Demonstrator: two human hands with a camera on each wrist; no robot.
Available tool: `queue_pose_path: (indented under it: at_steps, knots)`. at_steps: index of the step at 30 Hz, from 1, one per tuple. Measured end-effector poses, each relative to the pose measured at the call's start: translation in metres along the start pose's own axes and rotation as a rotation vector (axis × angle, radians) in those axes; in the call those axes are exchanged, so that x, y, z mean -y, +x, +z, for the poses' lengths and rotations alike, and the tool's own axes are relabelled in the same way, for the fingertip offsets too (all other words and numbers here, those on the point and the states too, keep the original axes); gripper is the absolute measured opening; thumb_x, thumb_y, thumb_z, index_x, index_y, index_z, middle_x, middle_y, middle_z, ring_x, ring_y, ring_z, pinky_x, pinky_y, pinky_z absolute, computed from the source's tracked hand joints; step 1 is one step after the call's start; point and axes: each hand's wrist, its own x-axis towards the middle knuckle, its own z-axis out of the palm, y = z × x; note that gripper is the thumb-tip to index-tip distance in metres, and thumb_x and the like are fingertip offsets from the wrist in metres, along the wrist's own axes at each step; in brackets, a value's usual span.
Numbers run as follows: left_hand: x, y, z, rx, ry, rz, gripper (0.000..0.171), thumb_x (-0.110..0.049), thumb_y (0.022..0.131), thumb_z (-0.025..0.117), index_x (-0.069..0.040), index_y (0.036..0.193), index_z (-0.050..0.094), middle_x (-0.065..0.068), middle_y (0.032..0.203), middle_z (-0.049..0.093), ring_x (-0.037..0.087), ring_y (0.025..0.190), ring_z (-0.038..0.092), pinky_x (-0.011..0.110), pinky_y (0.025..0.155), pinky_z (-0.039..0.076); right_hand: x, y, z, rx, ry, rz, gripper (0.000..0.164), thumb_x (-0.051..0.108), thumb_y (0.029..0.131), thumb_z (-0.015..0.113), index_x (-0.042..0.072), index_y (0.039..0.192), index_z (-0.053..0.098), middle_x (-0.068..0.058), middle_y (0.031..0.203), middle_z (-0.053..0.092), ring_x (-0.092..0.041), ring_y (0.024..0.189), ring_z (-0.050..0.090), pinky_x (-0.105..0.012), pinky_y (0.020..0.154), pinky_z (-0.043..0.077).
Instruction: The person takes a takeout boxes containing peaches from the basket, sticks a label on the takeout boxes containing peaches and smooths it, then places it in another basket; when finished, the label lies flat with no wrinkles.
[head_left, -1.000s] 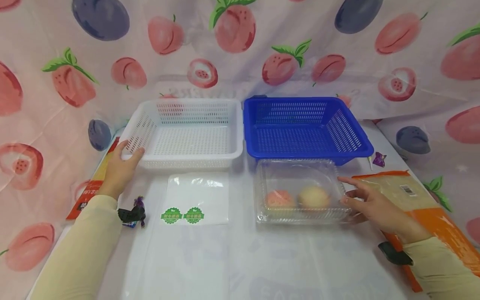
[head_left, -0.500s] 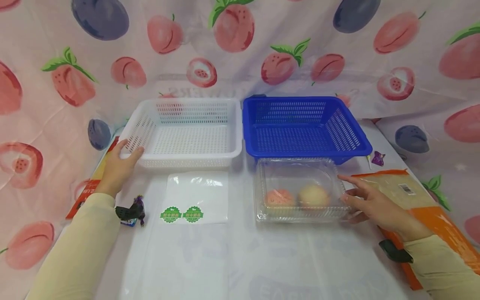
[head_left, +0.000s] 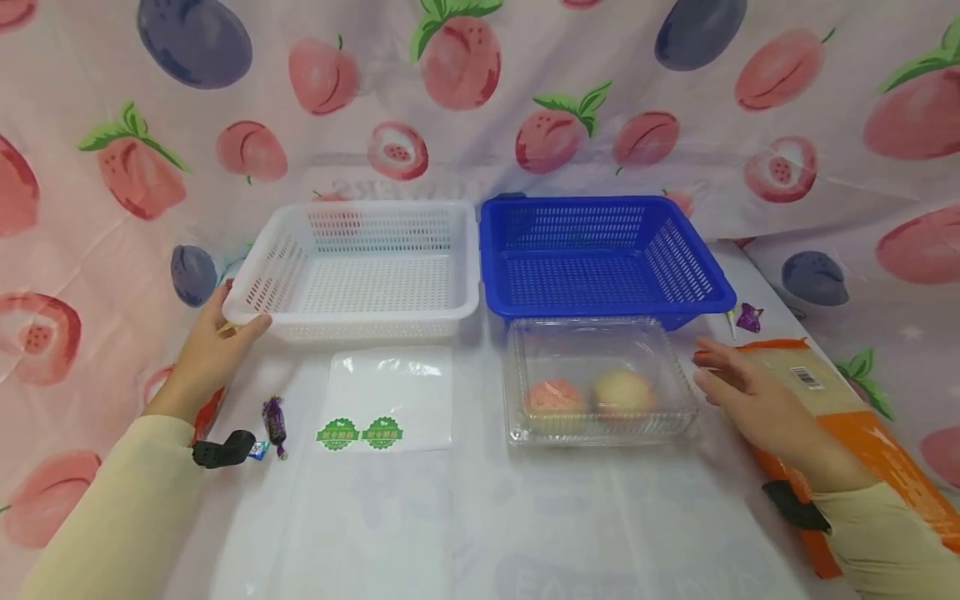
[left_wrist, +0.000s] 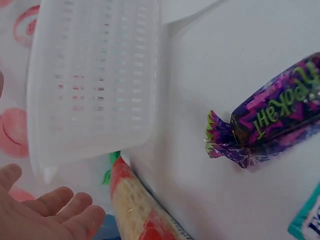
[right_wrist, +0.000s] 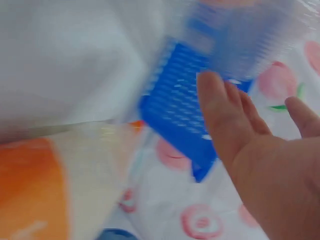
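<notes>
At the front left corner of a white plastic basket, my left hand spreads its thumb and fingers right by the rim. The left wrist view shows those fingers loosely extended beside the basket's end. A blue basket stands to the right of the white one. In front of it sits a lidded clear plastic box with a pink round item and a pale yellow one inside. My right hand hovers just right of this box, fingers extended and holding nothing.
A clear sheet or bag with green stickers lies before the white basket. Purple-wrapped candy and a small blue packet lie near my left wrist. An orange bag lies under my right forearm; another purple sweet is behind it.
My right hand has drawn away to the right from the plastic box. My left hand has shifted slightly left and down at the white basket's corner. Baskets and box stay in place.
</notes>
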Motion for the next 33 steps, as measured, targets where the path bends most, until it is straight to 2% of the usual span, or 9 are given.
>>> queue_pose_path:
  at_steps: [3,6,9,12,15,19,24,26,33]
  knots:
    - [0.001,-0.015,-0.004,0.005,0.011,-0.015,0.094,-0.049,0.099,0.056,-0.019,0.161,-0.008,0.026,0.163,0.011,0.053,0.145,0.012,0.077,0.105,0.017,0.015,0.001,-0.005,-0.031,0.002,-0.029,0.059,0.032,0.108,0.047,-0.001,0.154,0.032,-0.030,0.143,0.046,-0.047,0.123,0.051,-0.003,0.081,0.040]
    - [0.001,-0.034,-0.008,0.023,0.069,-0.067,0.100,-0.056,0.098,0.054,-0.017,0.159,-0.014,0.028,0.163,-0.001,0.055,0.145,0.005,0.080,0.100,0.018,0.035,0.003,-0.004,-0.037,0.022,-0.068,0.057,0.031,0.108,0.047,0.001,0.154,0.034,-0.026,0.146,0.045,-0.045,0.128,0.047,-0.001,0.083,0.037]
    - [0.000,-0.050,-0.008,0.031,0.128,-0.077,0.100,-0.057,0.097,0.054,-0.015,0.160,-0.012,0.032,0.161,0.000,0.058,0.143,0.009,0.081,0.097,0.022,0.055,0.005,0.003,-0.042,0.057,-0.133,0.054,0.026,0.107,0.050,0.004,0.154,0.036,-0.022,0.149,0.044,-0.039,0.131,0.046,-0.003,0.086,0.038]
    - [-0.003,-0.060,-0.003,0.034,0.137,-0.050,0.098,-0.053,0.098,0.057,-0.011,0.161,-0.005,0.034,0.160,0.007,0.058,0.141,0.018,0.077,0.099,0.027,0.075,0.009,0.016,-0.039,0.107,-0.225,0.051,0.016,0.105,0.054,0.003,0.152,0.040,-0.020,0.149,0.045,-0.030,0.132,0.047,-0.005,0.091,0.039]
    - [-0.006,-0.066,0.007,0.063,0.108,-0.008,0.098,-0.048,0.098,0.060,-0.006,0.160,-0.004,0.032,0.160,0.012,0.054,0.142,0.020,0.070,0.105,0.027,0.091,0.016,0.029,-0.018,0.179,-0.309,0.051,0.007,0.102,0.057,0.000,0.150,0.041,-0.020,0.150,0.044,-0.028,0.134,0.046,-0.009,0.095,0.040]
    - [-0.006,-0.072,0.024,0.125,0.061,0.031,0.097,-0.040,0.098,0.065,-0.006,0.161,0.000,0.029,0.161,0.015,0.049,0.144,0.022,0.065,0.109,0.027,0.113,0.026,0.048,0.041,0.261,-0.350,0.052,0.007,0.101,0.059,-0.001,0.150,0.041,-0.018,0.152,0.043,-0.033,0.138,0.042,-0.017,0.102,0.040]
    - [-0.006,-0.080,0.042,0.182,0.037,0.018,0.094,-0.034,0.096,0.069,-0.006,0.161,0.006,0.028,0.161,0.017,0.049,0.144,0.025,0.063,0.107,0.032,0.137,0.037,0.081,0.143,0.341,-0.386,0.056,0.004,0.099,0.062,-0.003,0.150,0.040,-0.017,0.153,0.041,-0.033,0.140,0.040,-0.041,0.110,0.037]
    - [-0.005,-0.082,0.047,0.199,0.031,0.007,0.093,-0.034,0.096,0.069,-0.006,0.161,0.008,0.027,0.161,0.019,0.048,0.143,0.025,0.062,0.107,0.033,0.145,0.040,0.094,0.173,0.364,-0.399,0.058,0.004,0.097,0.064,-0.004,0.149,0.041,-0.018,0.153,0.042,-0.034,0.140,0.041,-0.046,0.111,0.036]
    - [0.002,-0.091,0.060,0.241,0.024,-0.014,0.090,-0.034,0.093,0.072,-0.006,0.160,0.018,0.027,0.160,0.023,0.048,0.142,0.028,0.059,0.107,0.035,0.164,0.043,0.134,0.257,0.360,-0.398,0.060,0.013,0.095,0.069,0.002,0.149,0.045,-0.013,0.149,0.048,-0.029,0.135,0.047,-0.040,0.108,0.042]
